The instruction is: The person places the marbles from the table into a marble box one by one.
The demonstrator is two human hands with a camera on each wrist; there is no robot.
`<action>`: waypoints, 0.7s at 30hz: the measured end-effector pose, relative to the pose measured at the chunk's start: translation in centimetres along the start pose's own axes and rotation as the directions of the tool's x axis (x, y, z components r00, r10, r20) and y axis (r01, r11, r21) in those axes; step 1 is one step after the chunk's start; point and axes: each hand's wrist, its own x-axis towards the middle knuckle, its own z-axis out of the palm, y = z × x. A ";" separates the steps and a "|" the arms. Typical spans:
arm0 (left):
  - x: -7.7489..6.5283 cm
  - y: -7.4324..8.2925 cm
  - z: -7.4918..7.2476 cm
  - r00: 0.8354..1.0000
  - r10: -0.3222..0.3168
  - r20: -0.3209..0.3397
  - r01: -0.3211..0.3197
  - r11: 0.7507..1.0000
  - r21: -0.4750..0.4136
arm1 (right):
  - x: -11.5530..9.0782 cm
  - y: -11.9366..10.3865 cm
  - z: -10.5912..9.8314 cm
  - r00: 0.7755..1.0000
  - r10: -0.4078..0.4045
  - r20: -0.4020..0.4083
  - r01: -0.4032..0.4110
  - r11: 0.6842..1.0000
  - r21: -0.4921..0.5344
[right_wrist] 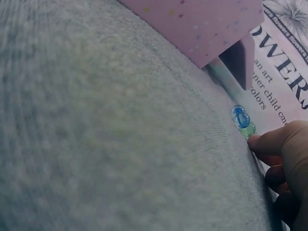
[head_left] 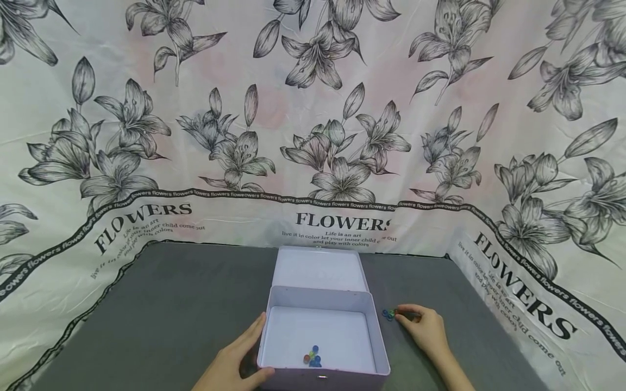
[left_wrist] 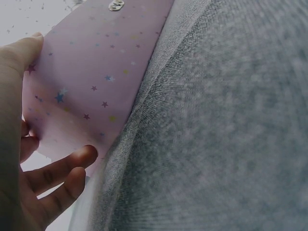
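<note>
A pale lilac tin box (head_left: pixel 323 373) stands with its hinged lid (head_left: pixel 319 269) tipped back. Stars decorate its outside (left_wrist: pixel 77 91). My left hand (head_left: pixel 237 355) holds the box's near left corner, thumb at the front and fingers along the left side. Inside, a small cluster of colored glass beads (head_left: pixel 313 357) lies near the front wall. To the right of the box, my right hand (head_left: pixel 424 327) has thumb and index fingertip together at a reddish bead. Blue beads (head_left: pixel 386 314) and a green bead (right_wrist: pixel 248 130) lie right beside those fingertips.
Grey cloth (head_left: pixel 195 304) covers the table. A white flower-printed sheet (head_left: pixel 274 217) hangs behind it and continues along both sides. The raised lid reaches close to the table's back edge. A small metal clasp (head_left: pixel 322 377) sits on the box front.
</note>
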 end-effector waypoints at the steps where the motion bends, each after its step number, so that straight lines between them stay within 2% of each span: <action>1: 0.0 0.0 0.0 1.000 0.000 0.000 0.000 1.000 0.000 | 0.0 0.0 0.1 1.000 -0.005 -0.004 0.005 1.000 -0.002; 13: -0.1 0.2 -0.2 1.000 -0.009 -0.002 0.009 1.000 0.006 | 0.1 0.5 0.5 0.999 -0.034 -0.028 0.034 0.999 -0.009; 21: 0.1 0.0 0.0 1.000 0.001 -0.007 -0.001 1.000 0.008 | 0.0 0.2 0.4 0.999 -0.015 -0.053 0.014 1.000 -0.015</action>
